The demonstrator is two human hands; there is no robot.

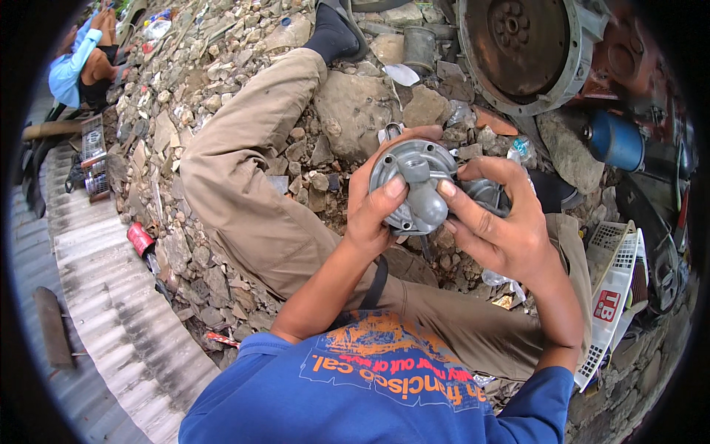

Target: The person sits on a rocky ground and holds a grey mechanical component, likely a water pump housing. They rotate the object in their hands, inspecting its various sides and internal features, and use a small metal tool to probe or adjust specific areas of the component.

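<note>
My left hand (373, 211) is closed round a grey metal housing (425, 196), its thumb pressed on the near left of the rim. The housing is round, with bolt holes along its edge and a raised, bulging middle. From the other side my right hand (503, 218) grips, thumb on the bulge. Under its curled fingers lies a darker grey rounded metal piece (488, 194); whether it is joined to the housing I cannot tell. Both hands hold these parts up over my lap, above the stony ground.
A large round engine casing (577, 81) stands at the far right, near a blue cylinder (617, 140). A white plastic basket (610, 303) lies beside my right leg. Corrugated sheets (111, 274) border the rubble (214, 81) on the left. Another person (74, 70) sits at the far left.
</note>
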